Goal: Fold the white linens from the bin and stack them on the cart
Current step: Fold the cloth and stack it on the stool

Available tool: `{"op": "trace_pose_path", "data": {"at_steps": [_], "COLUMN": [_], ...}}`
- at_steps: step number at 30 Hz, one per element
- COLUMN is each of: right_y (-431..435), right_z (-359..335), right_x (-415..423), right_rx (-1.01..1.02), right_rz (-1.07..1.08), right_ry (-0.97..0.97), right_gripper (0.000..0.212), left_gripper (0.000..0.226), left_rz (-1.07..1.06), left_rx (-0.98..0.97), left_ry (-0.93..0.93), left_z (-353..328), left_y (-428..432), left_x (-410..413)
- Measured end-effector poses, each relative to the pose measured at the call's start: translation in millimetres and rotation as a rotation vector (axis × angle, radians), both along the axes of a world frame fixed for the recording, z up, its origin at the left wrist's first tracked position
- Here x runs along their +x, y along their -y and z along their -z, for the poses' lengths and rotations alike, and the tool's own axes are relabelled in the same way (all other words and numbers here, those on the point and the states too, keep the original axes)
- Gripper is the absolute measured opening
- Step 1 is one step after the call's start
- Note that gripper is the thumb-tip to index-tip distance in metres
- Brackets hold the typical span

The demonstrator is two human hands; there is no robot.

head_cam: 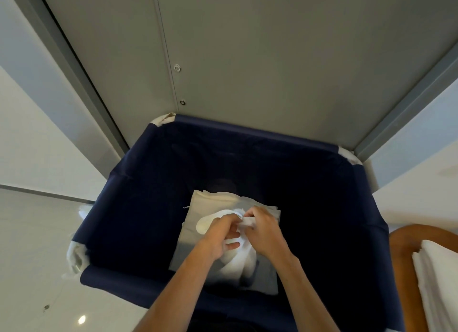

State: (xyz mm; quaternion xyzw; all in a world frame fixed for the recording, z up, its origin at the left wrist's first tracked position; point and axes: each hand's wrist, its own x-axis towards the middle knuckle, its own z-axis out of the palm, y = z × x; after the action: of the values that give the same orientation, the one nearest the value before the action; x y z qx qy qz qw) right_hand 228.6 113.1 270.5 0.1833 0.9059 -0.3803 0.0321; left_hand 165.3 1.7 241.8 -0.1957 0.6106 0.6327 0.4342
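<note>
Reaching down into the dark blue bin [138, 183] with both hands. Gripping a bunched white cloth [241, 259] with the left hand [219, 236], the fingers curling round it. Pinching the top edge of the same cloth with the right hand [265, 232], just beside the left one. Holding this cloth over a flat pile of pale linens [210, 207] lying on the bottom of the bin; touching the pile or not, impossible to tell. Standing near the cart [401, 254] on the right, with a stack of folded white linens [436, 277] lying on it.

left hand [223, 235] – fingers curled, gripping | right hand [262, 230] – pinching, knuckles up
</note>
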Motion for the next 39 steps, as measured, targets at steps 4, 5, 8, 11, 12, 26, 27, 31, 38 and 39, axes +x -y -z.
{"op": "trace_pose_path", "data": {"at_steps": [4,5,8,11,12,26,27,31,38,39], "right_y": [-12.8,-16.0,-23.2,-26.3,-26.4,-53.8,-59.2,-72.7,-80.7,-80.1], "right_z": [-18.7,-24.3,-43.5,-65.6,-72.1,-86.1,-78.4,-49.8,-46.5,-45.9], "right_x": [5.5,7.0,10.9,13.6,14.0,19.1,20.5,28.7,28.8,27.7], "right_rx": [-0.024,-0.04,-0.109,-0.197,-0.218,-0.113,-0.057,0.007,-0.025,-0.027], "right_rz": [-0.013,-0.005,0.039,0.092,0.098,0.169,0.21,0.436,0.579,0.58], "right_ry": [-0.172,-0.211,-0.258,-0.292,-0.302,-0.417,-0.393,-0.276,-0.305,-0.311], "right_gripper": [0.021,0.024,0.019,0.017,0.018,0.032,0.031,0.028,0.025,0.023], "left_gripper": [0.02,0.022,0.024,0.032,0.037,0.019,0.019,0.028,0.032,0.034], "left_rz": [0.004,0.006,0.0,0.016,0.02,-0.254,-0.333,-0.41,-0.289,-0.284], "left_rx": [-0.129,-0.174,-0.237,-0.367,-0.423,-0.531,-0.545,-0.53,-0.491,-0.487], "left_ry": [-0.027,-0.037,-0.01,-0.041,-0.062,-0.215,-0.305,-0.611,-0.925,-0.937], "left_z": [15.1,20.6,36.1,48.8,51.5,41.2,29.3,-29.8,-78.7,-83.4], "left_y": [11.1,14.7,26.1,35.6,37.7,67.6,70.5,74.1,64.5,65.4], "left_x": [-5.0,-6.0,-5.5,-0.9,0.7,-5.5,-16.6,-58.7,-73.4,-76.4]}}
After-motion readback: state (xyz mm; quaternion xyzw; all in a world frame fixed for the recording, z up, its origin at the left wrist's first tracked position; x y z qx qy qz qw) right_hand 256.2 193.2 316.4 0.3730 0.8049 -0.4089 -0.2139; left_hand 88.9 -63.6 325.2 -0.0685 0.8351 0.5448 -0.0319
